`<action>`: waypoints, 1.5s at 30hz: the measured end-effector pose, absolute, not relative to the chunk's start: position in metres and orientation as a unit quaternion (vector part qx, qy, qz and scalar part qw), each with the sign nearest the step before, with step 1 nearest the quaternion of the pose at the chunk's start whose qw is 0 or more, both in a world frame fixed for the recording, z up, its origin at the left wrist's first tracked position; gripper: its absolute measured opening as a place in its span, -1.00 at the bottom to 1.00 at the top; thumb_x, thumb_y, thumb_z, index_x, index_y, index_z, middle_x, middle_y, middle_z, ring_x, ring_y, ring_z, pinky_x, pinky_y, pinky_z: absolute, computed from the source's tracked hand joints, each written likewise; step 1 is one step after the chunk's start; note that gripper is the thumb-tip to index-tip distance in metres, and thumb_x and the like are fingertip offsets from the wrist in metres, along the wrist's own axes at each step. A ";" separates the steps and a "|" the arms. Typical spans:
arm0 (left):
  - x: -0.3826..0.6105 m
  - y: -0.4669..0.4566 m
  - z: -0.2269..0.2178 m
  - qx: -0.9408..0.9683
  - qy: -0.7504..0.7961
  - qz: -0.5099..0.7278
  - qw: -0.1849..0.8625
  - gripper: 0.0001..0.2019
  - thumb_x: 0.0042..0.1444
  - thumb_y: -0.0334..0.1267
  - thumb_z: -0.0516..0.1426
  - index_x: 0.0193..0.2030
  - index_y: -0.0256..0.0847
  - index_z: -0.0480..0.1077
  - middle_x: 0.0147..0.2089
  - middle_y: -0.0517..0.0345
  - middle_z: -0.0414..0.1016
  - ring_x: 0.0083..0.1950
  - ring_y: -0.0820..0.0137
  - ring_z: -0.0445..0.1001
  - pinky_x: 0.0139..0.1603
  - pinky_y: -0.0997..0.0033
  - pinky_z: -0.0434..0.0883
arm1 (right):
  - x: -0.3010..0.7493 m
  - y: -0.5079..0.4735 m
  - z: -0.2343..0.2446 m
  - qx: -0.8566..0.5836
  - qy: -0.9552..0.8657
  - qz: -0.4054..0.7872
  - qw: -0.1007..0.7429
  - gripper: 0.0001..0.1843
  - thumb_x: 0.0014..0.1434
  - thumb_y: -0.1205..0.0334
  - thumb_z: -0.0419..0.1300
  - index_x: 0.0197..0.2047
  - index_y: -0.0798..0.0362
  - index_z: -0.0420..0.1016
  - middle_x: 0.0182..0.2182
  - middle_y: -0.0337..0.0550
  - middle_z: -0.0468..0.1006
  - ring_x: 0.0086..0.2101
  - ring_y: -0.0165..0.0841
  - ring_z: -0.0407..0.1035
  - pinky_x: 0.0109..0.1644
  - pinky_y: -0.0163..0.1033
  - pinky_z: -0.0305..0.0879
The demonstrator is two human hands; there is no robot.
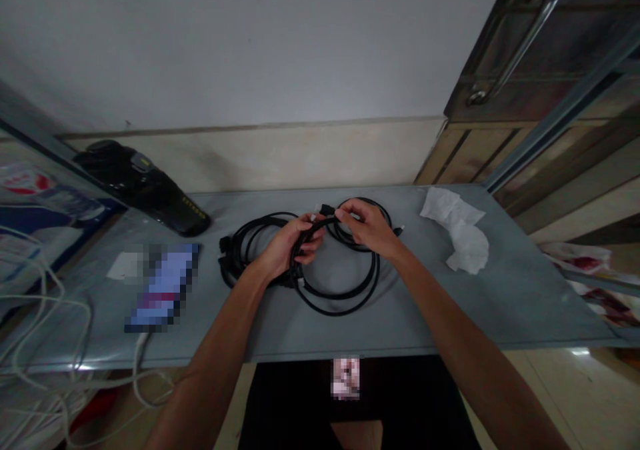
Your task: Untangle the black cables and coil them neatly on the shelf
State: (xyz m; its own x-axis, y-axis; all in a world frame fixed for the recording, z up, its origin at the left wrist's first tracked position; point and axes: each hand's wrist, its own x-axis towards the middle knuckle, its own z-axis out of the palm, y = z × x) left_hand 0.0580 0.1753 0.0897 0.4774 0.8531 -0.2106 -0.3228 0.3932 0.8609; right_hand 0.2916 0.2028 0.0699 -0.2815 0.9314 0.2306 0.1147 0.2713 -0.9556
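Observation:
A black cable (340, 297) lies in loose coils on the grey table (525, 303). My left hand (290, 247) is closed round a bundle of the cable's loops near the table's middle. My right hand (367, 227) pinches the cable close to its black plug end (327, 210), just right of the left hand. A second coil of black cable (240, 243) with a plug lies to the left, touching the held loops.
A black handheld device (145, 187) lies at the back left. A blurred flat item (163, 283) and a white slip (124, 265) sit left of the cables. Crumpled white tissue (463, 233) is at the right. White cords (40, 330) hang off the left edge.

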 end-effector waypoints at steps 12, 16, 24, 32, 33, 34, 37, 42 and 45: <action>0.058 0.179 0.079 0.511 0.387 0.391 0.661 -0.44 0.27 0.25 0.43 -0.09 -0.32 0.68 -0.45 0.12 0.51 -0.50 0.46 0.37 -0.54 0.49 0.27 | 0.298 0.203 0.071 -0.361 -0.666 0.484 0.439 -0.42 0.40 -0.42 0.35 -0.09 -0.01 0.58 -0.51 -0.34 0.46 -0.58 -0.46 0.35 -0.56 -0.37 0.25; 0.057 0.179 0.078 0.505 0.394 0.392 0.661 -0.42 0.18 0.29 0.48 -0.24 -0.30 0.61 -0.48 0.16 0.48 -0.64 0.60 0.14 -0.64 0.51 0.04 | 0.296 0.199 0.076 -0.299 -0.689 0.512 0.417 -0.48 0.38 -0.33 0.41 -0.09 0.01 0.63 0.00 -0.06 0.68 -0.30 -0.35 0.64 -0.49 -0.36 0.45; 0.059 0.175 0.080 0.490 0.400 0.371 0.679 -0.37 0.24 0.40 0.39 -0.25 -0.23 0.52 -0.38 0.20 0.36 -0.57 0.62 0.06 -0.64 0.58 -0.10 | 0.298 0.196 0.078 -0.287 -0.691 0.530 0.401 -0.61 0.28 -0.22 0.53 -0.12 -0.08 0.78 0.30 -0.05 0.60 -0.21 -0.30 0.66 -0.43 -0.31 0.56; 0.060 0.178 0.077 0.484 0.391 0.358 0.696 -0.30 0.26 0.50 0.30 -0.05 -0.22 0.58 -0.35 0.21 0.31 -0.53 0.57 0.05 -0.66 0.62 -0.10 | 0.297 0.198 0.076 -0.278 -0.704 0.519 0.397 -0.70 0.33 -0.15 0.52 -0.04 -0.15 0.84 0.32 -0.07 0.59 -0.19 -0.32 0.66 -0.41 -0.31 0.57; 0.061 0.178 0.078 0.480 0.388 0.358 0.701 -0.27 0.27 0.52 0.27 0.01 -0.22 0.59 -0.34 0.19 0.33 -0.53 0.55 0.06 -0.67 0.62 -0.10 | 0.297 0.198 0.076 -0.282 -0.703 0.517 0.398 -0.69 0.32 -0.15 0.52 -0.05 -0.14 0.85 0.29 -0.06 0.60 -0.22 -0.34 0.65 -0.42 -0.31 0.56; 0.061 0.178 0.079 0.474 0.384 0.359 0.707 -0.24 0.27 0.54 0.25 0.07 -0.22 0.59 -0.33 0.17 0.36 -0.53 0.54 0.09 -0.68 0.61 -0.08 | 0.296 0.197 0.077 -0.286 -0.701 0.515 0.401 -0.68 0.32 -0.16 0.52 -0.07 -0.12 0.85 0.26 -0.05 0.61 -0.25 -0.37 0.63 -0.43 -0.31 0.56; 0.062 0.177 0.082 0.454 0.379 0.367 0.718 -0.15 0.23 0.58 0.25 0.18 -0.24 0.58 -0.33 0.14 0.39 -0.51 0.48 0.18 -0.69 0.60 -0.02 | 0.294 0.196 0.078 -0.298 -0.696 0.508 0.411 -0.62 0.29 -0.22 0.53 -0.14 -0.07 0.84 0.19 -0.04 0.64 -0.33 -0.44 0.57 -0.43 -0.33 0.53; 0.062 0.178 0.083 0.450 0.374 0.381 0.716 -0.10 0.24 0.60 0.21 0.23 -0.28 0.63 -0.36 0.08 0.45 -0.43 0.34 0.39 -0.68 0.55 0.18 | 0.293 0.196 0.076 -0.317 -0.685 0.505 0.419 -0.56 0.27 -0.28 0.52 -0.18 -0.05 0.84 0.16 -0.03 0.66 -0.41 -0.49 0.50 -0.44 -0.33 0.49; 0.062 0.179 0.081 0.484 0.380 0.393 0.684 -0.12 0.26 0.56 0.23 0.25 -0.28 0.66 -0.25 -0.07 0.60 -0.31 0.25 0.54 -0.62 0.48 0.38 | 0.294 0.198 0.075 -0.331 -0.670 0.498 0.440 -0.58 0.25 -0.26 0.54 -0.21 -0.04 0.83 0.14 -0.02 0.67 -0.44 -0.48 0.50 -0.45 -0.30 0.49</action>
